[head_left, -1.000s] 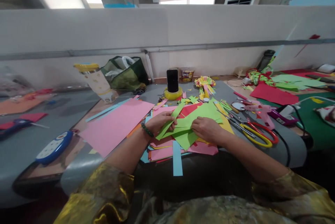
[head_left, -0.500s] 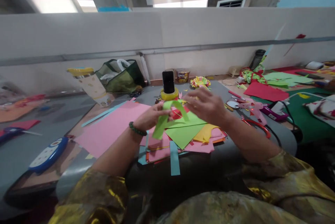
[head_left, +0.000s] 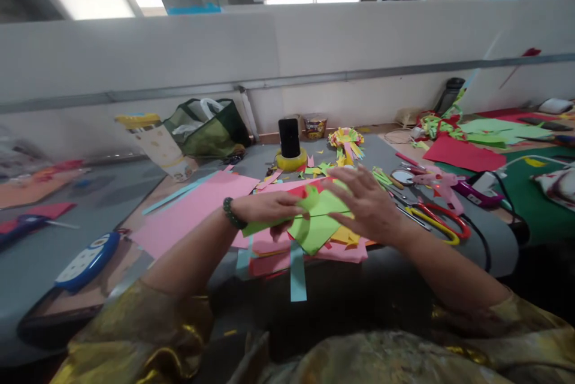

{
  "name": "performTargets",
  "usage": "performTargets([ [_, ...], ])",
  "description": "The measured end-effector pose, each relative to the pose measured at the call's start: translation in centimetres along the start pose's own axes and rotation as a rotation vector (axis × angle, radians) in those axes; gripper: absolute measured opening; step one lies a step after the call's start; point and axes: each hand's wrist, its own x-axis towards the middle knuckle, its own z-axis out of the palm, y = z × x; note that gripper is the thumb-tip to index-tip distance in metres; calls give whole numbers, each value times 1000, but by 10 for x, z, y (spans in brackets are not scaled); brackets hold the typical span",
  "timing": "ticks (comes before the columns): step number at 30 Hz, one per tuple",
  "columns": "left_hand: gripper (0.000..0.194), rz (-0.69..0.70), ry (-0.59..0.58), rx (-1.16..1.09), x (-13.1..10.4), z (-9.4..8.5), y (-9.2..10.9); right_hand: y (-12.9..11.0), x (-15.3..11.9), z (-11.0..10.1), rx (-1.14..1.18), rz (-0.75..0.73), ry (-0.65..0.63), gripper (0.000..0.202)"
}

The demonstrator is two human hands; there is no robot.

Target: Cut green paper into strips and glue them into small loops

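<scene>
My left hand (head_left: 274,209) pinches a light green paper strip (head_left: 311,194), its curled end rising past the fingers and its other end lying below the palm. Just right of it, my right hand (head_left: 371,209) is open, fingers spread, palm down over the green paper sheets (head_left: 317,233). Whether its fingertips touch the paper I cannot tell. Beneath lies a stack of pink paper (head_left: 272,264) with red and yellow pieces. A light blue strip (head_left: 297,276) hangs over the front edge. To the left is a large pink sheet (head_left: 193,207).
A phone (head_left: 290,137) stands in a yellow tape roll (head_left: 293,161), near a fringed paper flower (head_left: 345,138). At right lie red-handled scissors (head_left: 458,225) and a pink glue gun (head_left: 442,183). A tumbler (head_left: 155,147), green bag (head_left: 213,132) and blue case (head_left: 90,261) are left.
The strip's raised arch has shrunk to a small curl at my left fingers, and my left hand has turned palm down. My right hand has lowered slightly, fingers spreading.
</scene>
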Motion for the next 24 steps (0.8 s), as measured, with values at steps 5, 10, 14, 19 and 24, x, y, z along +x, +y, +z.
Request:
performTargets([
  [5, 26, 77, -122, -56, -15, 5, 24, 5, 12, 13, 51, -28, -84, 37],
  [10, 17, 166, 374, -361, -29, -31, 20, 51, 10, 11, -147, 383, 23, 36],
  [14, 16, 22, 443, -565, 1, -46, -22, 47, 3, 14, -81, 398, -244, 41],
  [19, 17, -38, 419, -589, 29, -41, -58, 16, 5, 28, 68, 256, -927, 45],
  [24, 8, 71, 499, -656, 9, -49, -53, 14, 18, 33, -35, 210, -1032, 27],
])
